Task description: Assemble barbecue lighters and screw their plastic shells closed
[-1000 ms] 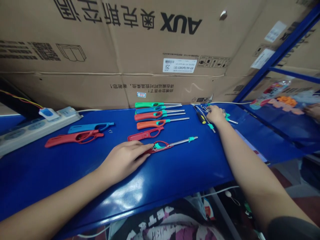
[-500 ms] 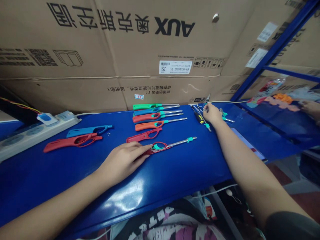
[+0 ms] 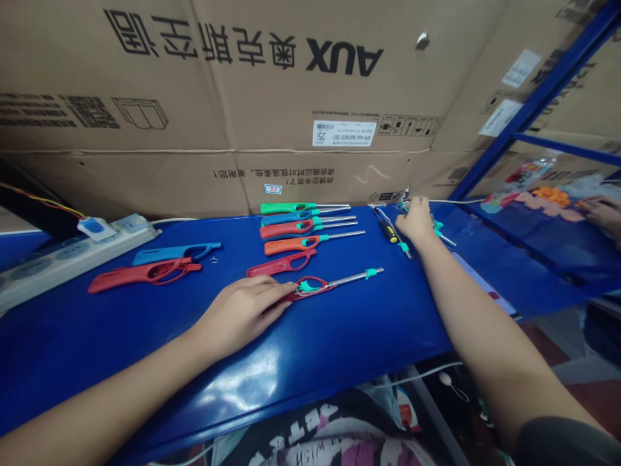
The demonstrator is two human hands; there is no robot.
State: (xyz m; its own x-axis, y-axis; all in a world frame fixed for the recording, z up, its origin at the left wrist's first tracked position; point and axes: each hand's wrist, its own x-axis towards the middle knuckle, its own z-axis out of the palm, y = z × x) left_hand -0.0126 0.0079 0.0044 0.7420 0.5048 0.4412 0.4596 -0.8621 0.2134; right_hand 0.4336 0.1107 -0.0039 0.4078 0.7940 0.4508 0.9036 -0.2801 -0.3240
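My left hand [image 3: 252, 310] grips the handle end of an opened red gas lighter [image 3: 315, 292], its teal trigger and thin wires exposed. A metal tube with a teal piece near its tip points right from it. Just behind lies a separate red casing half [image 3: 281, 262]. At the back right, my right hand [image 3: 416, 219] has its fingers curled down among small metal and teal parts; what they pinch is hidden. Beside it lies a black and yellow screwdriver [image 3: 388, 230], along with a loose metal tube with a teal end [image 3: 404, 248].
Several assembled lighters [image 3: 295, 244] lie in a row at the back. Blue [image 3: 169, 254] and red [image 3: 140, 275] casings lie left, by a white power strip [image 3: 72, 255]. Cardboard [image 3: 272, 129] walls the back. A phone-like slab [image 3: 485, 285] and another person's hand [image 3: 601, 213] are right.
My right hand has shifted slightly right among the small parts, and the wire seen at its fingers is now hidden. My left hand stays on the red lighter. The view has shifted slightly.
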